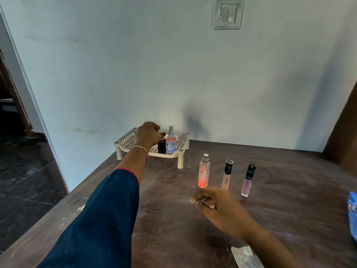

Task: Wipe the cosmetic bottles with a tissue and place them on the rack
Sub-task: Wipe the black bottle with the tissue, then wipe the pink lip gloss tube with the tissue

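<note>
Across the lower frame spreads a dark, dusty wooden table (280, 219) against a pale wall (135, 74), with a light switch (228, 14) at upper right. At centre left the left hand (148, 134), fingers curled down, touches the top of a small black bottle (162, 147) standing upright on the white rack (125, 140), just beside a pink spray bottle (171, 141). Right of the rack stand a peach spray bottle (203, 172) and two lip gloss tubes (227, 174). Below them the right hand (214, 205) hovers loosely curled, holding nothing
</note>
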`<state>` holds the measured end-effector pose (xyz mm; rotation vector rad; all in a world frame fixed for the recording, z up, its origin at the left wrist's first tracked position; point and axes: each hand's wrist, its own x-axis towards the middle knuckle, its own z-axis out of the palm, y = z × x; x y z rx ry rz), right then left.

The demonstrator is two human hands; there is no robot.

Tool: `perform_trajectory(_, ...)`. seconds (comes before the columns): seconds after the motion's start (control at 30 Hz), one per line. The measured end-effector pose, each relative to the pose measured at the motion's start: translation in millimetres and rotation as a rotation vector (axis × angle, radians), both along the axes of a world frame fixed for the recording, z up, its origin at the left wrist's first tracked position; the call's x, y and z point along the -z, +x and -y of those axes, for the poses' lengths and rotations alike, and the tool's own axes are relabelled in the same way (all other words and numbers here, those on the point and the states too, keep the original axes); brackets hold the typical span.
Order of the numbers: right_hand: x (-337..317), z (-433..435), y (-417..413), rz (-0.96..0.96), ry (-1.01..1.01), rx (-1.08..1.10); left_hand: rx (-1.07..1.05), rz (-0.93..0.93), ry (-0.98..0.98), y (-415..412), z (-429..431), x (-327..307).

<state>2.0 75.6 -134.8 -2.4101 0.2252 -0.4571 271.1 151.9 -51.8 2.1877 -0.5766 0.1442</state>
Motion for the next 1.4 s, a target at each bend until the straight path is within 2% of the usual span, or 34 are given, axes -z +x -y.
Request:
perform_trajectory(0.13,-10,-3,-18,0.008,0.0,0.037,-0.002,0.056,-0.019,-19,-4,-17)
perform_trajectory(0.43,-3,-13,-74,0.03,0.135,0.171,0.261,-0.003,-0.053,-92,4,-54)
perform_trajectory(0.53,2,-17,-87,0.026,0.102,0.22,0.302,0.046,-0.116,-125,13,-52)
perform_trajectory(0.63,8,-20,-100,-0.012,-0.033,0.252,0.373,0.057,-0.143,-156,25,-43)
perform_trajectory(0.87,21,-24,-124,-0.104,-0.224,0.236,0.536,0.2,0.168,-203,57,-21)
perform_trajectory(1.03,27,-23,-129,-0.087,-0.254,0.229,0.422,0.33,0.383,-213,75,-7)
perform_trajectory(1.4,36,-13,-125,0.011,-0.214,0.267,0.394,0.293,0.392,-208,97,11)
